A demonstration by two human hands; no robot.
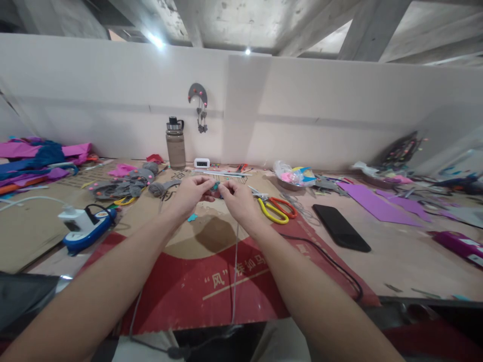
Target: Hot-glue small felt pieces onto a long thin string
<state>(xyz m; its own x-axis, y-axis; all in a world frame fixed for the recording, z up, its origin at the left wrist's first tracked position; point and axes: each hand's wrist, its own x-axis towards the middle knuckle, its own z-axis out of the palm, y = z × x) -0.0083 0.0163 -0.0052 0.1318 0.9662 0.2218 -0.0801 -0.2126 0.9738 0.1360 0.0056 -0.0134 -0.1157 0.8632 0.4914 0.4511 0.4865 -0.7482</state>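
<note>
My left hand and my right hand meet over the cardboard, fingertips pinched on a small teal felt-like piece. Fingers cover most of it, so its shape is hard to make out. A thin grey cord hangs below my right hand and runs over the cardboard's edge toward my lap. On the cardboard, under my left hand, lies a loose teal scrap. Scissors with yellow handles rest close to my right wrist, alongside orange-handled scissors.
A red-and-brown cardboard sheet covers the middle of the table. Around it are a bottle, a small clock, a phone, a blue power strip, grey felt pieces and purple sheets. A moon-shaped hanging ornament is on the wall.
</note>
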